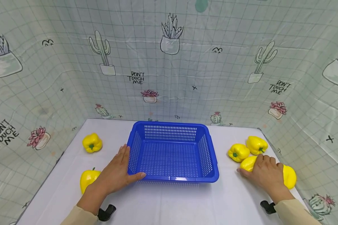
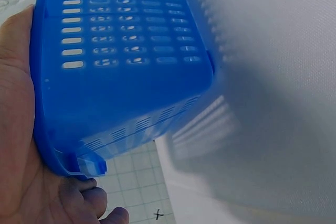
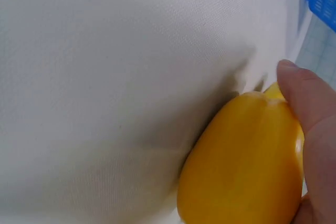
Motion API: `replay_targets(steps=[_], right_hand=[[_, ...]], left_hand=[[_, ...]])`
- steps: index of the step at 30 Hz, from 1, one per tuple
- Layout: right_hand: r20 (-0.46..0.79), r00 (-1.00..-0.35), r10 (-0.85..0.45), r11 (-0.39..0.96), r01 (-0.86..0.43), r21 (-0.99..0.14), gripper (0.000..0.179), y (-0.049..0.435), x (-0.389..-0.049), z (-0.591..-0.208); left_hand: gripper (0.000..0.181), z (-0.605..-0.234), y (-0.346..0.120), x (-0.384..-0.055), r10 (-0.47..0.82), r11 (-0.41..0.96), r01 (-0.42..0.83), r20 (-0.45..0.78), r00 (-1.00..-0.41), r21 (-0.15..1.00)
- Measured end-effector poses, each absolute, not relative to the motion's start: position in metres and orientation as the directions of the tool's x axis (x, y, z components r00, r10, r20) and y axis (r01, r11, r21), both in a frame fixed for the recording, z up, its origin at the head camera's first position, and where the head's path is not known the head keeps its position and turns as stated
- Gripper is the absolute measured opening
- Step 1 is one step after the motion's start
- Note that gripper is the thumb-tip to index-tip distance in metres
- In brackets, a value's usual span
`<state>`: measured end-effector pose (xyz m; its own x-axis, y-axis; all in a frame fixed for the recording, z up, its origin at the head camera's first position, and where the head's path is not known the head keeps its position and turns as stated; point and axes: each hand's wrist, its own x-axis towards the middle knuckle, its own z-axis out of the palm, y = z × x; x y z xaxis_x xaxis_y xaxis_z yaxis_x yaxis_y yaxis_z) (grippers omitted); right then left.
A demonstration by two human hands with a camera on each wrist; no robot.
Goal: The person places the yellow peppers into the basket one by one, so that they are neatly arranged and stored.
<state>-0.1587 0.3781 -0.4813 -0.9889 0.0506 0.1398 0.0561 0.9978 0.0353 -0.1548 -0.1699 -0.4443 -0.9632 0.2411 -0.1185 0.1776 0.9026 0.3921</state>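
Note:
A blue plastic basket (image 1: 170, 179) with slotted walls stands on the white table. My left hand (image 1: 114, 172) lies against its left side, fingers fairly straight along the wall and thumb across the near rim. In the left wrist view, the basket's wall (image 2: 121, 93) is beside the palm. At the right, my right hand (image 1: 266, 172) grips a yellow bell pepper (image 1: 248, 163) from above. Yellow also shows on the hand's other side; whether it is a second pepper is hidden. The right wrist view shows a yellow pepper (image 3: 241, 166) beside the thumb (image 3: 304, 93).
Two yellow bell peppers, one nearer the basket (image 1: 238, 152) and one farther right (image 1: 256, 144), lie just beyond my right hand. On the left are a far pepper (image 1: 92, 142) and a near pepper (image 1: 88, 179), partly behind my left hand. A patterned curtain (image 1: 169, 68) surrounds the table.

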Motion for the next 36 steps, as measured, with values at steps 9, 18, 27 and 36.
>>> replay_targets(steps=[9, 18, 27, 36], right_hand=[[0.192, -0.972, -0.132, 0.991, -0.122, 0.064, 0.087, 0.379, -0.161, -0.485], [0.201, -0.96, -0.195, 0.981, -0.188, 0.055, 0.091, 0.384, -0.158, -0.487], [0.056, -0.985, -0.166, 0.982, -0.17, -0.082, 0.099, 0.384, -0.159, -0.484], [0.084, -0.98, -0.179, 0.98, -0.185, -0.071, 0.097, 0.387, -0.157, -0.485]], left_hand=[[0.129, -0.445, -0.17, -0.155, 0.239, 0.905, 0.175, -0.122, -0.963, 0.389], [0.129, -0.445, -0.17, -0.154, 0.238, 0.901, 0.172, -0.122, -0.964, 0.399], [0.129, -0.446, -0.17, -0.155, 0.24, 0.898, 0.176, -0.114, -0.964, 0.402], [0.13, -0.446, -0.171, -0.154, 0.242, 0.896, 0.177, -0.114, -0.963, 0.406]])
